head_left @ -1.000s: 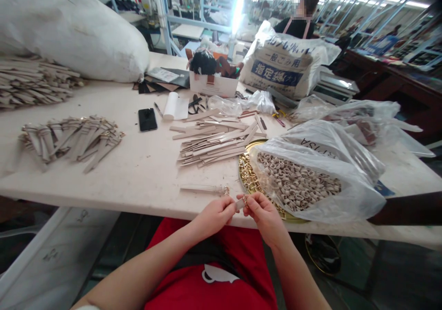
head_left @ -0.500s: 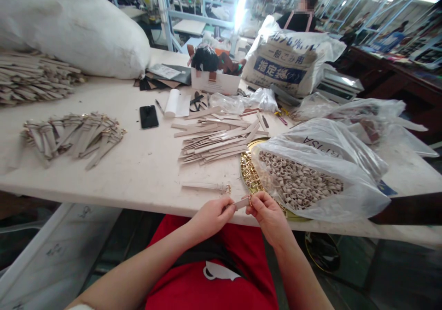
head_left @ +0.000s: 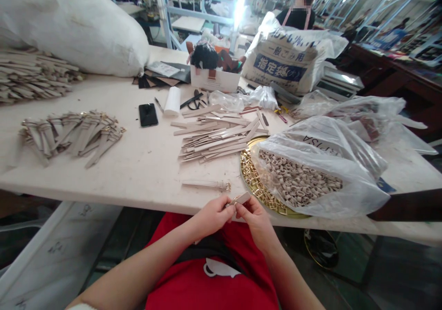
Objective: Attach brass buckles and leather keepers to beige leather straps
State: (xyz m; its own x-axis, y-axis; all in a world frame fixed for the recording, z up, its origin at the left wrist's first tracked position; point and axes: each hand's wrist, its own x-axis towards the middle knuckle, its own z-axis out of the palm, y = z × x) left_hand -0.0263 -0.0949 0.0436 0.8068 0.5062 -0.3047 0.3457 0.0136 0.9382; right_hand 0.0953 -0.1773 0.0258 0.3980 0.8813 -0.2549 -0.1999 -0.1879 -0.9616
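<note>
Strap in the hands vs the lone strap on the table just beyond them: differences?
The held strap is pinched between left hand and right hand; the lying strap is untouched.
The held strap is partly covered by fingers; the lying strap shows its length.
The held strap slants; the lying strap is nearly level in the picture.
Shared: both are beige with gold-coloured metal.

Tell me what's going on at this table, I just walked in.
Someone is working on a beige strap with a gold buckle, held between the left grip and the right grip at the table's near edge. One buckled strap lies just beyond. More buckled straps are heaped to the left, plain strips lie ahead, and loose buckles and small loops sit to the right.
</note>
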